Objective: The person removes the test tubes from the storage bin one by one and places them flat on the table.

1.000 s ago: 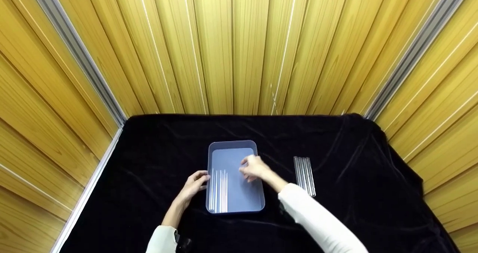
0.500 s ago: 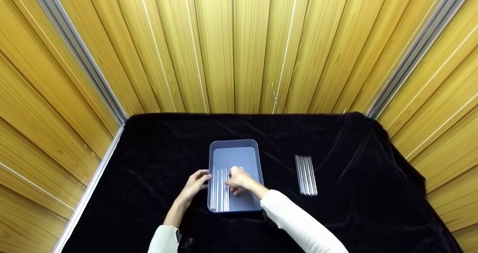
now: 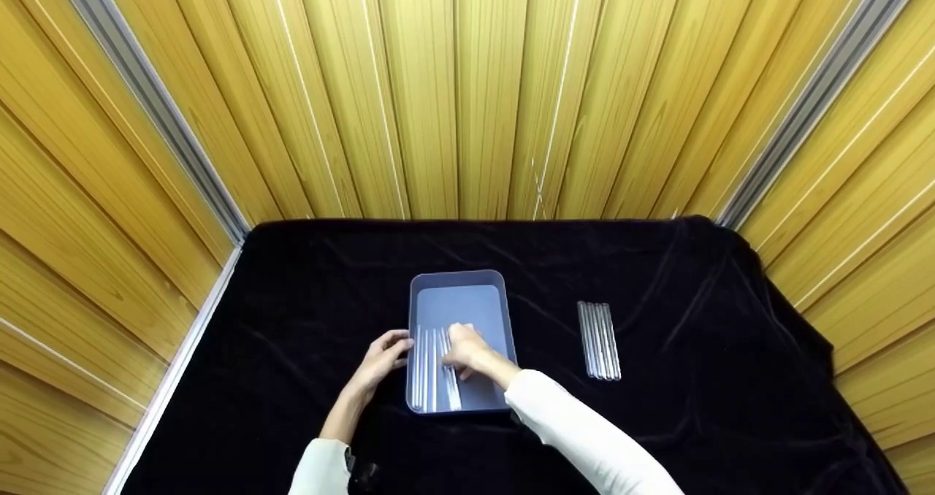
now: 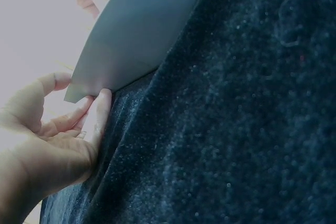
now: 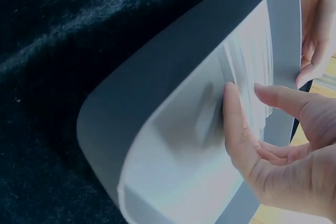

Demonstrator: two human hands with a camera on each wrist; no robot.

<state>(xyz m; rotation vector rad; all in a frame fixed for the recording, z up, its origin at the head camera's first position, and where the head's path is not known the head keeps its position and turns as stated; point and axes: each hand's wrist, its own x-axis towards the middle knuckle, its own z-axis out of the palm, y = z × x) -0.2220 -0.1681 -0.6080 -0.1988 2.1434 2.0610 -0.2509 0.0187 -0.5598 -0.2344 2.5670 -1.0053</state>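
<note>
Small booth-like workspace point(image 3: 840, 188), yellow wood-look panels point(image 3: 489, 93) on three sides, grey corner strips point(image 3: 155, 104), black velvety cloth point(image 3: 694, 378)

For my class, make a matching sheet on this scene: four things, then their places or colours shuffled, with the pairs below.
1. left hand
2. right hand
3. rods outside the tray
4. cloth

A. inside the tray
B. black, under the tray
C. at the tray's left side
D. shiny, right of the tray

Pairs: 1-C, 2-A, 3-D, 4-B
</note>
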